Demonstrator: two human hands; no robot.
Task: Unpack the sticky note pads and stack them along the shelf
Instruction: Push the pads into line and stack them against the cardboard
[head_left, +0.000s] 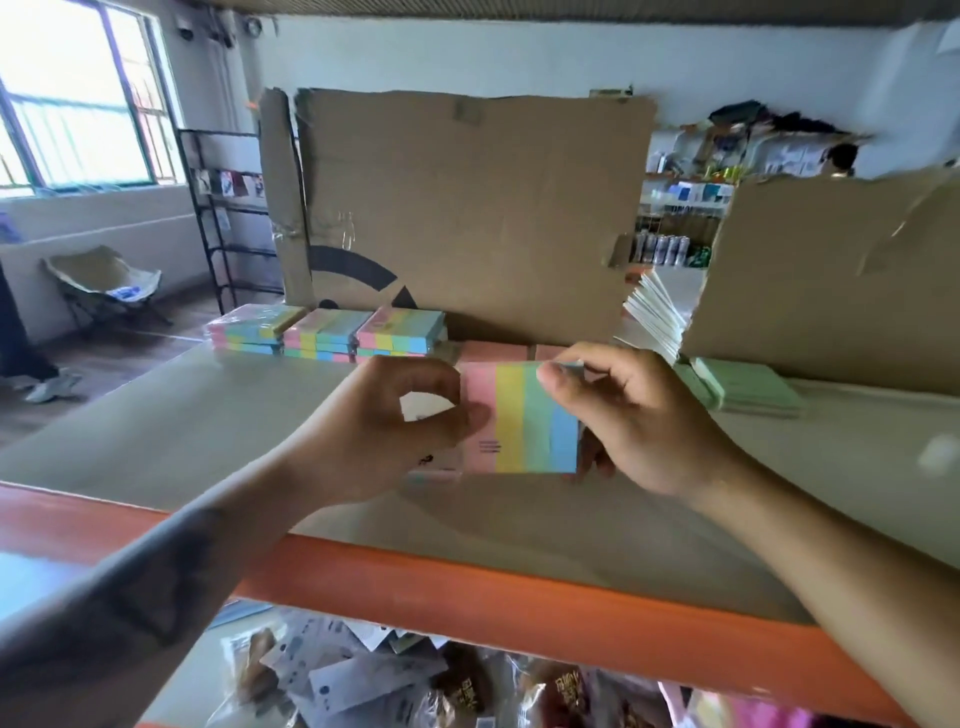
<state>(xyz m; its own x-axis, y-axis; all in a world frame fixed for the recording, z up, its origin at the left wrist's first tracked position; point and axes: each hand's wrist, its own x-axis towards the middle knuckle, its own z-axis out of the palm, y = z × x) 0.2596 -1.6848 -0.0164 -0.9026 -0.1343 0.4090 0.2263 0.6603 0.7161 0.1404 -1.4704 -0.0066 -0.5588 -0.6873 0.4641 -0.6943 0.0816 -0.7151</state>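
Observation:
I hold a sticky note pad (524, 418) striped pink, yellow, green and blue above the shelf board (208, 415). My left hand (395, 431) pinches its left side and my right hand (639, 421) grips its right edge, thumb on the top corner. Along the back left of the shelf stand three short stacks of the same striped pads (327, 332). More pinkish pads (493, 351) lie right behind the held one, partly hidden by my hands.
A big cardboard sheet (467, 208) and a second one (831, 280) stand at the shelf's back. Green pads (748, 387) and fanned white booklets (657, 312) lie at the right. The orange shelf beam (467, 597) runs in front; packets (363, 675) fill the level below.

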